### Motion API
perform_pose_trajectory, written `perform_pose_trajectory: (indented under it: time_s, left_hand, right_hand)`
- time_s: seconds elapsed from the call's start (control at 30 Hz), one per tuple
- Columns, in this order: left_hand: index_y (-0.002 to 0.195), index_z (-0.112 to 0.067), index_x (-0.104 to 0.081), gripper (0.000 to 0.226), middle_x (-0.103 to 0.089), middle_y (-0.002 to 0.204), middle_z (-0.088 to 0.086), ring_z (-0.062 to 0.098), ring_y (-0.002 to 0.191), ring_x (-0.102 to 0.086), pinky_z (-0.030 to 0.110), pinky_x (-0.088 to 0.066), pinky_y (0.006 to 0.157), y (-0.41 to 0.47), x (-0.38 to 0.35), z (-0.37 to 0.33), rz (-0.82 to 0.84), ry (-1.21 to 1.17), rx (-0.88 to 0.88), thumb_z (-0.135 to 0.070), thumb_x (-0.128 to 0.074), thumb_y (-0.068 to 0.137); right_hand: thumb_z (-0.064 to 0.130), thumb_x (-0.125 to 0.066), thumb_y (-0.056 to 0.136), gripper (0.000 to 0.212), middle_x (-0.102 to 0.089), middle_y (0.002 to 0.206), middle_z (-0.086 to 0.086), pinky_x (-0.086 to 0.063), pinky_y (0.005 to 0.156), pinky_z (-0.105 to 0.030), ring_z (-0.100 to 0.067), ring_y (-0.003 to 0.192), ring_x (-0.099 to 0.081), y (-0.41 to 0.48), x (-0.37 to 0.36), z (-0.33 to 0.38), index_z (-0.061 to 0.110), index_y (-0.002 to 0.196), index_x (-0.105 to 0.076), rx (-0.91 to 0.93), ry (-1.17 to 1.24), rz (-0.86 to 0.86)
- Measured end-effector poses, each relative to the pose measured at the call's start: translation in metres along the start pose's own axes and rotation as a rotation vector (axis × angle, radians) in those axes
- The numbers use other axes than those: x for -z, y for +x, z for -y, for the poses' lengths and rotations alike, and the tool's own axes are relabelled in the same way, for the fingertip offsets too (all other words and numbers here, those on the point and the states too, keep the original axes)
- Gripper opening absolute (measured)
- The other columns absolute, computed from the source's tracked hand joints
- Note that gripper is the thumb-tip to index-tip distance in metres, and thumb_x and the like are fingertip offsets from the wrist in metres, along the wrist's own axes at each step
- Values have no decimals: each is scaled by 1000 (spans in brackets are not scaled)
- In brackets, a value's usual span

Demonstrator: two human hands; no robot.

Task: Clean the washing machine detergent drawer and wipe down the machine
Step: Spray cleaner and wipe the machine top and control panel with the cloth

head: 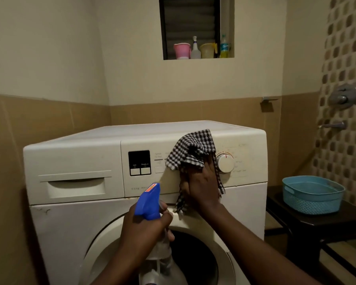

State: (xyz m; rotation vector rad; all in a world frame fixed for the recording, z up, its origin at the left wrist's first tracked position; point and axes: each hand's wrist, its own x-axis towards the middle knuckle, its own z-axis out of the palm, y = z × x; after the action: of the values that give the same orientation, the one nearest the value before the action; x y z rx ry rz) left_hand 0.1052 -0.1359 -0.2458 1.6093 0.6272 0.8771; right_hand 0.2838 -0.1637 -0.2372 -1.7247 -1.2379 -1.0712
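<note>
Evidently the wipe-down is under way, while the drawer part looks untouched. The white front-loading washing machine [74,219] stands in a tiled corner. Its rectangular white detergent drawer [75,186] sits pushed in flush, at about nine o'clock from the black display window [139,162]. Whether its inside has been cleaned cannot be told.

The right hand [199,188] lies flat, fingers pointing up, pressing a black-and-white checked cloth [190,149] against the cream control panel. The round white programme dial [225,162] is just beside it at two o'clock. The left hand [144,229] grips a translucent spray bottle with a blue trigger head [149,202], its nozzle aimed up at the panel. That hand is held in front of the round porthole door [103,243].

By my judgement the panel is being done now. The top, the lower front, the door ring and the drawer itself are probably left.

Room is tight at nine o'clock, where the machine's side runs close along the brown tiled wall. At three o'clock a dark low stool [296,221] carrying a blue perforated plastic basket [312,194] stands near the machine's right edge, with a narrow gap between. The top lies open to a reach from the front, and the protruding dial is the one edge likely to snag the cloth.
</note>
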Motion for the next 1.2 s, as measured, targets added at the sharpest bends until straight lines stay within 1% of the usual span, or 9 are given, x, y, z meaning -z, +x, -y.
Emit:
perform_pose_trajectory:
  time_s: [0.2, 0.33, 0.4, 0.63, 0.8, 0.93, 1.03, 1.1, 1.2]
  left_hand:
    - [88, -7, -63, 15, -65, 65, 13, 34, 51, -68, 33, -51, 58, 0, 5, -1, -27, 17, -25, 2, -73, 81]
    - [90, -8, -61, 17, -65, 65, 16, 32, 51, -69, 30, -49, 52, 0, 5, -1, 2, 38, -19, 1, -73, 81]
    - [91, -8, -61, 16, -65, 63, 17, 29, 50, -68, 27, -49, 49, 0, 3, 0, 10, 39, -6, 1, -72, 82]
    - [87, -7, -61, 15, -65, 60, 14, 31, 50, -68, 30, -51, 54, 6, -8, -3, 13, 46, -13, 2, -71, 81]
    - [89, -8, -62, 15, -66, 61, 13, 33, 54, -70, 36, -56, 61, 6, -18, -7, 52, 54, -45, 0, -71, 81]
    - [92, -8, -62, 16, -68, 67, 15, 30, 55, -70, 39, -59, 66, 6, -27, -11, 108, 90, -49, 0, -71, 82]
    - [91, -5, -62, 15, -67, 68, 15, 30, 54, -70, 41, -60, 63, 7, -39, -17, 130, 104, -77, 1, -71, 81]
    - [89, -5, -61, 14, -67, 69, 14, 30, 54, -71, 45, -60, 68, 11, -49, -25, 147, 112, -101, 1, -70, 80]
    - [82, -5, -61, 10, -64, 61, 12, 31, 54, -71, 43, -59, 67, 19, -66, -38, 176, 97, -146, 1, -68, 79]
  right_hand:
    - [26, -52, 79, 41, -66, 117, -14, -20, 118, -42, -29, 123, -48, 17, 4, 1, 10, 114, -67, 346, -21, 140]
    - [25, -46, 69, 38, -67, 88, -19, -31, 102, -38, -33, 103, -49, 11, 8, 2, 3, 90, -69, -48, 61, 2]
    - [25, -44, 68, 41, -64, 94, -23, -33, 92, -36, -34, 101, -45, -2, 5, 5, 0, 92, -66, -164, 97, 3]
    - [18, -48, 68, 33, -68, 87, -16, -41, 83, -29, -25, 92, -50, -38, 26, -19, 8, 93, -67, 95, 66, 65]
    - [2, -49, 65, 20, -61, 68, -5, -37, 55, -20, -20, 59, -55, -49, 54, -20, 14, 79, -58, -256, 351, -144]
    - [7, -53, 94, 22, -57, 85, 16, -44, 63, -17, 4, 76, -56, -32, 91, -20, 28, 89, -54, -625, 624, -503]
    - [6, -52, 93, 15, -61, 97, 6, -47, 80, -30, -11, 90, -58, -17, 107, -46, 17, 103, -57, -905, 772, -663]
    - [10, -54, 90, 18, -63, 109, -6, -48, 94, -44, -26, 102, -59, -13, 113, -59, 12, 107, -60, -991, 769, -720]
    - [9, -55, 90, 12, -63, 105, -5, -47, 97, -47, -28, 104, -59, -14, 121, -64, 13, 99, -61, -1023, 749, -739]
